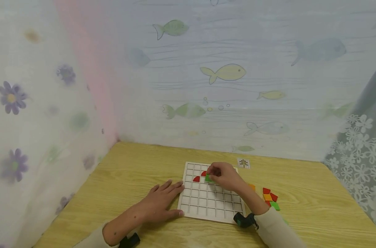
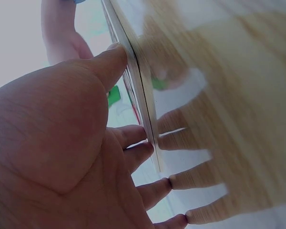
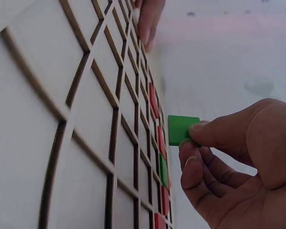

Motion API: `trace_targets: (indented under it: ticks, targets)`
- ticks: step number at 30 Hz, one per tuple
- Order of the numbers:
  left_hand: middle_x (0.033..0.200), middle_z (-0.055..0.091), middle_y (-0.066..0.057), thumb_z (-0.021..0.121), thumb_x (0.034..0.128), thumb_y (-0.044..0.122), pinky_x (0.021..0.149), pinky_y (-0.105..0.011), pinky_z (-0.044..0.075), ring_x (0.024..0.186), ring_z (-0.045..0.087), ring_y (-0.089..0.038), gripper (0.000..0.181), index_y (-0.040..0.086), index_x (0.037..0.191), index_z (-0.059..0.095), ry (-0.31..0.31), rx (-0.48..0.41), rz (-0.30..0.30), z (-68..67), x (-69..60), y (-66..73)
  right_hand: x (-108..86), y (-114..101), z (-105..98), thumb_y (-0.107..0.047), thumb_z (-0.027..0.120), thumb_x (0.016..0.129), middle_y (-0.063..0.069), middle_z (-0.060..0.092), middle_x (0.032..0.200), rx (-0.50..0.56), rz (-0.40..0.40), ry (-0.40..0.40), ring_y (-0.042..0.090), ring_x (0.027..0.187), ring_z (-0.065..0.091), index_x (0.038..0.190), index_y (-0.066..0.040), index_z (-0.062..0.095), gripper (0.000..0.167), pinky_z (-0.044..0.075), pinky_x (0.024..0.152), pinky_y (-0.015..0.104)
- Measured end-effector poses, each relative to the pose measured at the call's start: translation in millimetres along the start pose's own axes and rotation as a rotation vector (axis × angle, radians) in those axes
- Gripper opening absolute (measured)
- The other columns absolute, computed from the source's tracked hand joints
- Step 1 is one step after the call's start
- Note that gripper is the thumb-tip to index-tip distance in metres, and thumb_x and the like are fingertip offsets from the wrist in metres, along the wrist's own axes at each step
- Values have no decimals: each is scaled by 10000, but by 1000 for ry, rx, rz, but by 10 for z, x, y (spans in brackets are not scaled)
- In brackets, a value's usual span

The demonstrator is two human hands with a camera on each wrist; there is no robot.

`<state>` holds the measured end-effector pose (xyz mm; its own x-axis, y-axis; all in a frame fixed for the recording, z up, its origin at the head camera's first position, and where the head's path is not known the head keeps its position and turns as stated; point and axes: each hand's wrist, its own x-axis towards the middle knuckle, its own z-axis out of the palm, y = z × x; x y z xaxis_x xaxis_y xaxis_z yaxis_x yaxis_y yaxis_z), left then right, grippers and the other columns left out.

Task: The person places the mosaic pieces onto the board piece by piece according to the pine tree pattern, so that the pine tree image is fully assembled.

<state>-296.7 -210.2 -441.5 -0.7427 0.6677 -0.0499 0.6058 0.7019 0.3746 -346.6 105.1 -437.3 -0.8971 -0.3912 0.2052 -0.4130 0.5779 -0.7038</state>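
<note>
The right hand (image 1: 226,176) pinches a flat green square (image 3: 181,130). Under its fingers (image 3: 193,172) is a pale wooden grid board (image 1: 203,203). The left hand (image 1: 158,203), fingers straight, touches it.

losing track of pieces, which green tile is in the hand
The green tile pinched by the right hand; another green tile sits in the grid board, others lie on the table.

FREE: above near-left grid board (image 1: 194,203) | BLOCKED: left edge by left hand (image 1: 159,203); far cells by right hand (image 1: 226,176)
</note>
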Motion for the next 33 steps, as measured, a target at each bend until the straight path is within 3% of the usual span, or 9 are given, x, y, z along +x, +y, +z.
trace_targets:
  ticks: [5,11,33]
  targets:
    - [1745,295,-2,632,1003,634,1196,-736,250,1612,226,-383,852,192,1677,355,-1,-14,-6,-5,-8,12,99,-38,76,-6,680,995,30,709,942,-9,49,4,130,813,647,1041,-48,752,95,542,732,292]
    - [1744,295,-12,635,1005,627,1193,-740,249,1611,226,-393,851,183,1675,356,2,-19,-1,-10,-18,15,154,-23,147,13,703,974,25,699,906,-10,52,14,141,799,631,1014,-43,750,83,535,723,301]
    - [1746,290,-7,619,1014,630,1192,-739,254,1611,223,-392,842,187,1678,350,4,-11,6,-2,-4,-12,111,6,229,7,765,943,5,687,966,-130,41,65,100,775,588,990,-91,822,124,515,715,301]
